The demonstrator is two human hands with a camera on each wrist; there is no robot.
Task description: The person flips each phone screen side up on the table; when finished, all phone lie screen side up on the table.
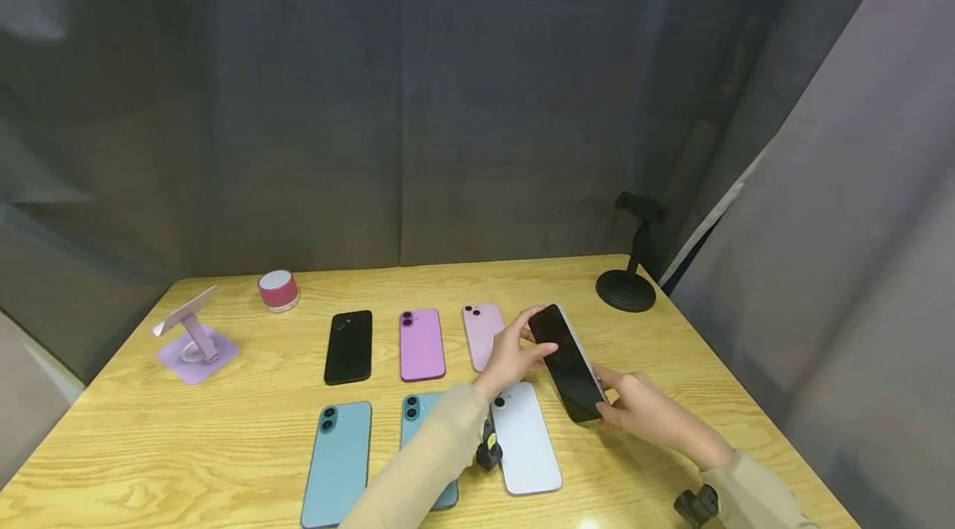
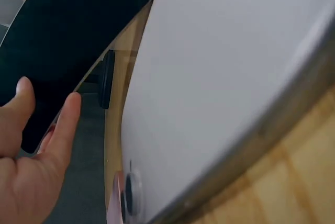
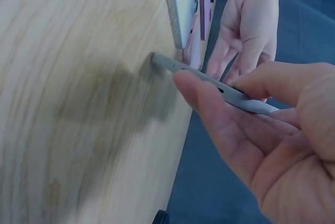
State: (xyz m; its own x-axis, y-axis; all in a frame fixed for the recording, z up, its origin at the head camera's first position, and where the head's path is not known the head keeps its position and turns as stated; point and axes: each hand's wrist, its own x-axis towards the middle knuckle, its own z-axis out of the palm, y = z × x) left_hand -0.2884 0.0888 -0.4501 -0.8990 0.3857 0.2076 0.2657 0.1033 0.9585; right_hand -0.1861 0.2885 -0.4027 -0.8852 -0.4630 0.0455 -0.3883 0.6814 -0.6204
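Observation:
Both hands hold one smartphone (image 1: 570, 371), its dark screen facing up and its edge pale silver, tilted above the right part of the table. My left hand (image 1: 513, 356) pinches its far left end, thumb on the screen and fingers underneath. Down at the near right end, my right hand (image 1: 640, 409) grips a corner between thumb and fingers. In the right wrist view the phone's thin edge (image 3: 212, 81) shows between the right thumb and fingers. A white phone (image 1: 527, 442) lies back up just below the left wrist, and a pale pink phone (image 1: 482, 334) lies behind that hand.
Left of the hands lie a black phone (image 1: 348, 348), a purple phone (image 1: 422, 345) and two teal phones (image 1: 337, 463), one partly under the left sleeve. A black stand (image 1: 627, 290) is at the back right; a pink stand (image 1: 197, 347) and a pink-and-white cylinder (image 1: 278, 291) are at the left.

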